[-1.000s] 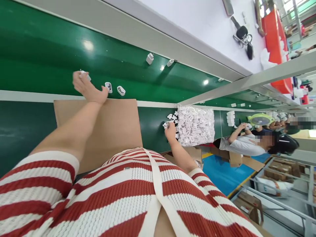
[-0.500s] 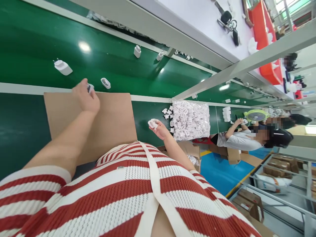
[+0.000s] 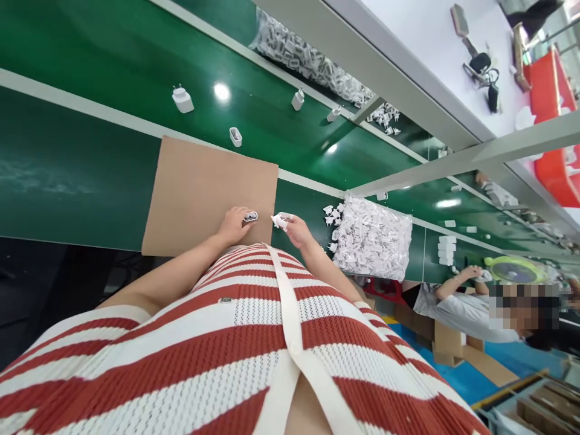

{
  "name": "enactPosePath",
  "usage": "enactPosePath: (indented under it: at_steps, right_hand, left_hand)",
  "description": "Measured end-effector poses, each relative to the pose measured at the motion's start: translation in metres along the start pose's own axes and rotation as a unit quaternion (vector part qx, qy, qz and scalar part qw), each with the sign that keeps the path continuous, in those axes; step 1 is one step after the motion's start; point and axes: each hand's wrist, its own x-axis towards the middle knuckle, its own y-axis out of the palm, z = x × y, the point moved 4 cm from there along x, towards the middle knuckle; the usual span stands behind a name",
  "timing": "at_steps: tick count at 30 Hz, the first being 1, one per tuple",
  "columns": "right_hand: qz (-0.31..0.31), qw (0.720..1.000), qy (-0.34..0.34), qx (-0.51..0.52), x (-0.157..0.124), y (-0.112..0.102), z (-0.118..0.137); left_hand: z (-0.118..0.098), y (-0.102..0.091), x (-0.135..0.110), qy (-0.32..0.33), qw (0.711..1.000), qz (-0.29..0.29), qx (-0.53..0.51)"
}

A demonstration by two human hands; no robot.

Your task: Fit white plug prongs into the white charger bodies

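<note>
A second earlier the left hand (image 3: 232, 225) had been stretched out to the belt (image 3: 136, 66) past the far edge of the cardboard (image 3: 203, 187), and the right hand (image 3: 299, 231) had been at the bag of white parts (image 3: 374, 238). Both had since drawn back to the cardboard's near edge, close against the striped top. The left fingers were closed around a small white shell (image 3: 250, 216) with a dark opening. The right fingers pinched a white plug piece (image 3: 280, 221). The two pieces sat just apart, almost tip to tip, so each hand had its part and the pair was ready to meet. The cardboard lay flat on the green desk (image 3: 67, 175). A finished charger (image 3: 182, 100) and another shell (image 3: 235, 136) stood on the belt beyond it.
</note>
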Motion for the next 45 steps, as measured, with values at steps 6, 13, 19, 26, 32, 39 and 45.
enactPosePath:
  at_steps: [6,13,19,26,32,39,45]
  right_hand:
    - [-0.014,0.987,-0.076,-0.144,0.015,0.023,-0.004]
    - [0.034,0.939,-0.098,-0.328,0.018,0.045,-0.010]
    - [0.068,0.765,-0.219,-0.601,0.009,0.074,0.002]
    - [0.133,0.572,-0.249,-0.770,0.008,0.109,0.003]
    - [0.160,0.558,-0.228,-0.781,0.015,0.110,0.005]
    - [0.170,0.531,-0.218,-0.801,0.016,0.121,0.001]
    - [0.175,0.540,-0.182,-0.803,0.016,0.132,0.000]
  left_hand:
    - [0.007,0.000,-0.001,-0.004,0.999,-0.013,-0.041]
    - [0.015,0.001,0.001,-0.002,0.996,-0.013,-0.092]
    - [0.020,0.004,0.002,-0.008,0.993,-0.017,-0.114]
    - [0.023,0.006,0.003,-0.007,0.992,-0.020,-0.128]
    - [0.022,0.004,0.003,-0.005,0.991,-0.020,-0.130]
    - [0.020,0.003,0.001,-0.010,0.992,-0.023,-0.125]
    - [0.022,0.005,0.001,-0.015,0.993,-0.021,-0.114]
